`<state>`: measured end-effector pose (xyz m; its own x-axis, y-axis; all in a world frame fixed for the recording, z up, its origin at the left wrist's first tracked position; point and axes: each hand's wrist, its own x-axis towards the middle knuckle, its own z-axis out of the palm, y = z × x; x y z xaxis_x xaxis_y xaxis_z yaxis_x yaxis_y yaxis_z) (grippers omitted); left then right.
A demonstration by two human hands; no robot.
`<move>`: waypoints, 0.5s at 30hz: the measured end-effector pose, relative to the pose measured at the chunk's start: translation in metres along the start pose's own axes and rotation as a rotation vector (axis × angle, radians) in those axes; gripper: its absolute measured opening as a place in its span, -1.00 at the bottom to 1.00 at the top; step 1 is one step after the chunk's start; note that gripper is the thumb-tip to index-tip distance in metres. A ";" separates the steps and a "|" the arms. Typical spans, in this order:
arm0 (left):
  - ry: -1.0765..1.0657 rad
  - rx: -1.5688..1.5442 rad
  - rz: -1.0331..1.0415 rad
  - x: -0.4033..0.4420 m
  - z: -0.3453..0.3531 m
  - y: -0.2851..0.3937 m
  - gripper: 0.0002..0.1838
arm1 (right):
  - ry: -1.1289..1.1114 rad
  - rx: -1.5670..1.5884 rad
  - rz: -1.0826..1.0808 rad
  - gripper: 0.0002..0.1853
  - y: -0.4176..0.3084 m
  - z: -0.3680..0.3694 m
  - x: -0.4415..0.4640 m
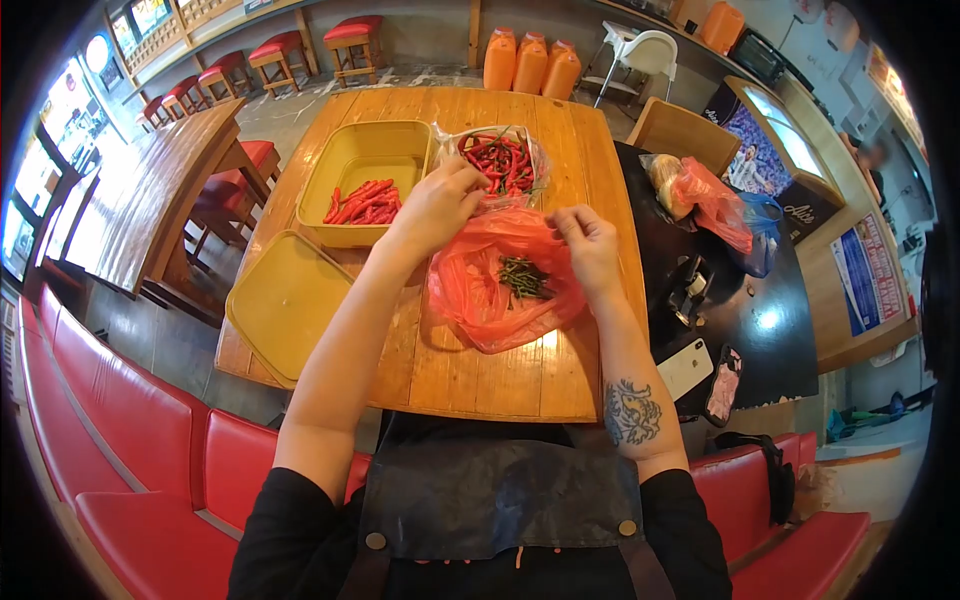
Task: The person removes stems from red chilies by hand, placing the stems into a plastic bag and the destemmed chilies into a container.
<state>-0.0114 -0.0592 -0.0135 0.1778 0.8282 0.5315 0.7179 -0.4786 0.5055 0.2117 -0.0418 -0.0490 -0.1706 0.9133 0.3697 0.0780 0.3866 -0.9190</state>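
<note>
My left hand [446,204] is closed, its fingers curled at the near edge of a clear plastic bag of red chillies [500,160]; what they pinch is hidden. My right hand [588,244] pinches at the upper right rim of a red plastic bag [480,300]. This bag lies spread and gaping on the table, with a small heap of green chilli stems [523,277] inside. Left of the chillies stands a yellow plastic tub [385,150], with stemless red chillies [365,203] along its near side. Its yellow lid [290,305] lies flat nearer to me, partly over the table's left edge.
Everything above rests on a wooden table [490,385]. Against its right side, a black table [760,340] bears filled plastic bags [705,195], a white phone [685,370] and a pink-and-black case [724,385]. Red bench seats [150,400] surround my side. Orange jugs [530,65] stand beyond.
</note>
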 end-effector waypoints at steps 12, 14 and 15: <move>-0.385 0.407 -0.110 0.050 0.015 -0.024 -0.79 | 0.137 0.433 0.298 -0.77 0.017 -0.013 0.009; -0.399 0.423 -0.116 0.051 0.017 -0.024 -0.78 | 0.139 0.438 0.290 -0.77 0.015 -0.013 0.009; -0.390 0.444 -0.104 0.051 0.017 -0.024 -0.79 | 0.138 0.446 0.285 -0.77 0.014 -0.013 0.009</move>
<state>-0.0082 -0.0005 -0.0099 0.2649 0.9504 0.1633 0.9425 -0.2910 0.1645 0.2235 -0.0265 -0.0564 -0.0709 0.9939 0.0845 -0.3269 0.0569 -0.9433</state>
